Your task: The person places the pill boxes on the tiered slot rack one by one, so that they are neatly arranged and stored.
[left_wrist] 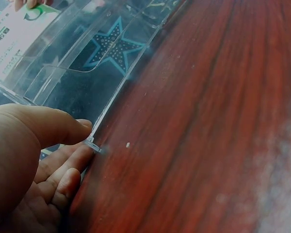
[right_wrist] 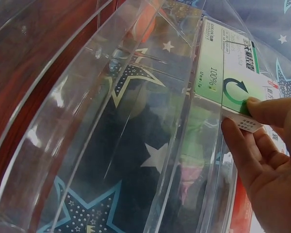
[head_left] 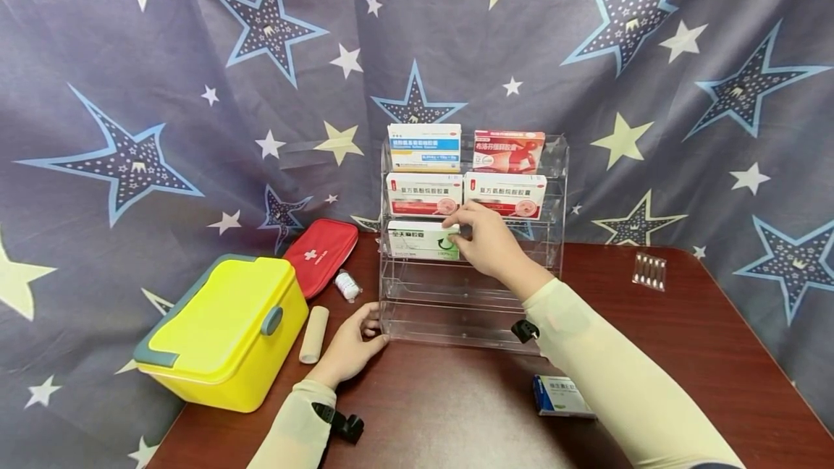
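firstly, at far left, one yellow case point(head_left: 218, 331), grey-trimmed, lid down, is standing on the brown table point(head_left: 449, 411). beside it, one beige tube point(head_left: 314, 335) is lying; one red pouch point(head_left: 326, 252), marked with a white cross, is resting behind. one small white roll point(head_left: 347, 285) is lying between pouch and rack. one left hand point(head_left: 352, 346) is gripping the lower left corner of the clear rack point(head_left: 449, 320), thumb and fingers closing on its edge. in the rack's left column, from the top: one blue-banded carton point(head_left: 425, 147) is standing; one red-and-white carton point(head_left: 422, 195) is standing below; one white-and-green carton point(head_left: 417, 239) is occupying the third tier. one right hand point(head_left: 491, 241) is pinching that carton's right end between thumb and finger; whether its base is fully seating is hard to tell. rightward, one red carton point(head_left: 508, 150) is standing above a second red-and-white carton point(head_left: 511, 194). one blue-edged box point(head_left: 560, 395) is lying on the table, partly hiding behind the right sleeve point(head_left: 625, 375). at far right, one clear packet point(head_left: 649, 271) is lying.
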Available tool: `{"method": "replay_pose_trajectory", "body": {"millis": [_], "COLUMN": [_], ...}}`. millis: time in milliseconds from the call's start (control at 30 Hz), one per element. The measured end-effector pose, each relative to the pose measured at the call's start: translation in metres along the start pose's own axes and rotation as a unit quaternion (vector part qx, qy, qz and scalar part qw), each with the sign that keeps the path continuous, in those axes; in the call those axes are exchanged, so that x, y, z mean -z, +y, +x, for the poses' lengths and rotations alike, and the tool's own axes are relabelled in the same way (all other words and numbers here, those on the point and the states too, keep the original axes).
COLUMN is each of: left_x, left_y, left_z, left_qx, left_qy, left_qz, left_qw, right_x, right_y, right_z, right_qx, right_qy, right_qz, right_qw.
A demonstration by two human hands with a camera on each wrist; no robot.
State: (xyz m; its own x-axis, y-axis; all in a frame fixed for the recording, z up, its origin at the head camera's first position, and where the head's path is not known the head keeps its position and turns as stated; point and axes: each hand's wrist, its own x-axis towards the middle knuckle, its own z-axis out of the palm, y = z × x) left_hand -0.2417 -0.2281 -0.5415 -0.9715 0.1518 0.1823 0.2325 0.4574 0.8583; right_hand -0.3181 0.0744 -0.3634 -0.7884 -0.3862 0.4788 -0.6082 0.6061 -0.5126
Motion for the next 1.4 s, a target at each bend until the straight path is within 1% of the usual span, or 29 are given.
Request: {"method": "replay_pose_trajectory", "body": {"millis": [233, 400, 533, 667, 733, 833, 933, 1000, 1100, 1200, 1300, 1400], "left_x": [-0.001, 0.0, -0.002, -0.003, -0.003, -0.002, -0.001, -0.001, -0.001, -0.001, -0.001, -0.001], "left_y": [0.0, 0.001, 0.001, 0.0, 0.0, -0.001, -0.001, -0.001, -0.001, -0.001, -0.002, -0.002], "left_z": [0.0, 0.0, 0.0, 0.001, 0.001, 0.001, 0.001, 0.001, 0.001, 0.001, 0.001, 0.002], "left_qx": [0.005, 0.007, 0.013, 0.012, 0.008, 0.0, -0.004, -0.005, -0.005, -0.001, 0.001, -0.001], "left_qy": [0.003, 0.003, 0.002, 0.001, 0.0, 0.001, 0.004, 0.004, 0.002, 0.002, 0.002, 0.0], "left_qz": [0.004, 0.005, 0.004, 0.004, 0.002, 0.004, 0.007, 0.008, 0.009, 0.005, 0.0, -0.005], "left_qw": [1.0, 1.0, 0.9999, 0.9999, 1.0, 1.0, 1.0, 0.9999, 0.9999, 1.0, 1.0, 1.0], "right_x": [0.002, 0.009, 0.024, 0.047, 0.06, 0.081, 0.099, 0.109, 0.121, 0.131, 0.139, 0.145], "right_y": [-0.002, -0.002, -0.001, 0.007, 0.014, 0.026, 0.042, 0.056, 0.079, 0.107, 0.133, 0.153], "right_z": [-0.001, -0.006, -0.017, -0.039, -0.054, -0.082, -0.114, -0.139, -0.176, -0.214, -0.248, -0.275], "right_qx": [-0.002, 0.001, 0.018, 0.051, 0.062, 0.065, 0.052, 0.032, -0.014, -0.062, -0.107, -0.138], "right_qy": [-0.003, 0.006, 0.019, 0.042, 0.057, 0.074, 0.079, 0.074, 0.055, 0.021, -0.02, -0.053], "right_qz": [-0.009, -0.014, -0.004, 0.001, 0.006, 0.009, 0.007, 0.001, 0.004, 0.008, 0.018, 0.038], "right_qw": [1.0, 0.9999, 0.9996, 0.9978, 0.9965, 0.9951, 0.9955, 0.9967, 0.9984, 0.9978, 0.9939, 0.9883]}}
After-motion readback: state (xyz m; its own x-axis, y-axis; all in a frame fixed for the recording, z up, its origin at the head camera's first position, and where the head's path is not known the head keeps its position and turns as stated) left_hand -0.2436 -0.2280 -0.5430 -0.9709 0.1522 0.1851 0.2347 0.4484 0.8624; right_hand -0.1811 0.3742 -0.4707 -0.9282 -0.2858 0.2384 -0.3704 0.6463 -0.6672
